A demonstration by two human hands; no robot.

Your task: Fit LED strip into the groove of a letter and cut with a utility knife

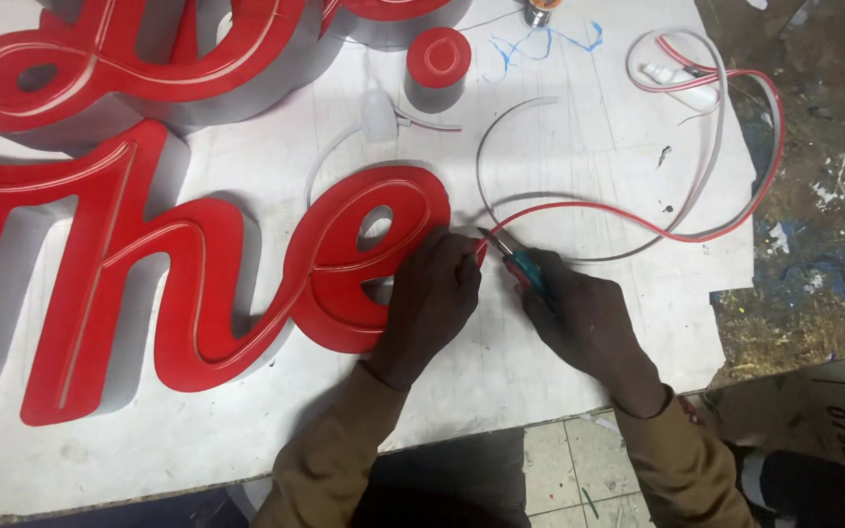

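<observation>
A: What is each hand doing?

B: The left hand (432, 293) lies curled over the lower right end of the red script sign letters (188, 284), fingers pressing down where the last letter's tail stops, at the middle of the frame. The right hand (579, 318) is clenched round a teal-handled cutter (525, 272), whose tip points up and left to meet the red and white flexible strip (638, 220) just beside the left fingertips.

A: And the strip itself?

B: It leaves the letter's end, runs right across the white desk (559, 372), loops near the right edge and comes back toward the upper right of the frame, where a small white bottle (682, 86) lies inside the loop.

A: So which step is this, to your eye?

B: I judge it to be trimming: the grooves in the letter faces already look filled with pale line, and the blade sits right where the strip leaves the last groove. Whether the blade has bitten in, I cannot tell.

A: What does the next move call for?

B: Probably a firm hold with the left hand so the strip stays seated, and a short clean cut flush with the groove's end, kept off the red face.

A: Anything else nearby?

B: A round red dot piece (439, 59) at top centre and a loose grey strip offcut (501, 147) curving beside it.
</observation>
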